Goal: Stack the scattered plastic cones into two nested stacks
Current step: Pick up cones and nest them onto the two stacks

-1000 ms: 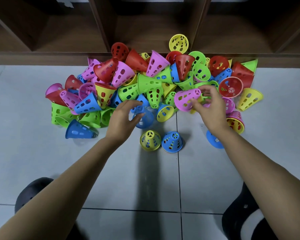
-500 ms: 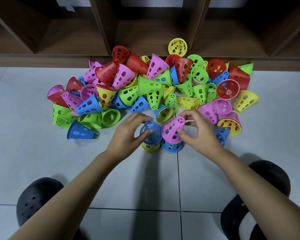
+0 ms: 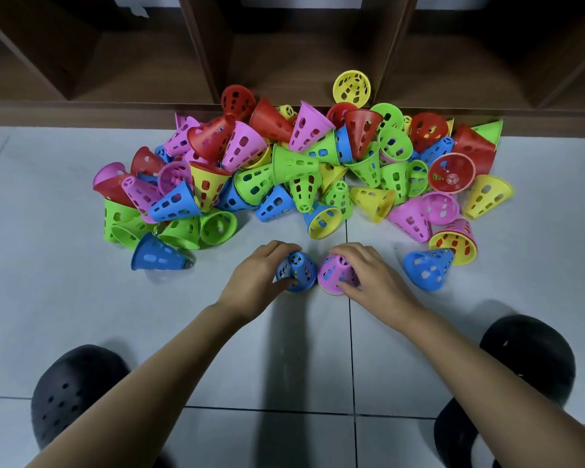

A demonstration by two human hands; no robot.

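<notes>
The left hand [image 3: 260,275] grips the blue cone [image 3: 298,273] with fingers curled over its far side and the thumb on its near side. The right hand [image 3: 372,278] grips the pink cone [image 3: 335,273] in the same way. Both cones stand upright, narrow end up, touching side by side on the tiled floor [image 3: 81,315], near the middle of the visible floor. Yellow shows through the blue cone's holes.

Beyond the hands, the heap of cones [image 3: 284,170] in red, pink, green, yellow and blue spreads along the floor's far edge, against the base of the wooden shelf unit [image 3: 284,45]. A yellow cone [image 3: 352,84] sits in one shelf opening. A loose blue cone [image 3: 156,256] lies on its side well left of the left hand, and another tipped blue cone [image 3: 426,268] lies just right of the right hand. Two black shoes [image 3: 71,390] sit at the near edge, one outside each forearm.
</notes>
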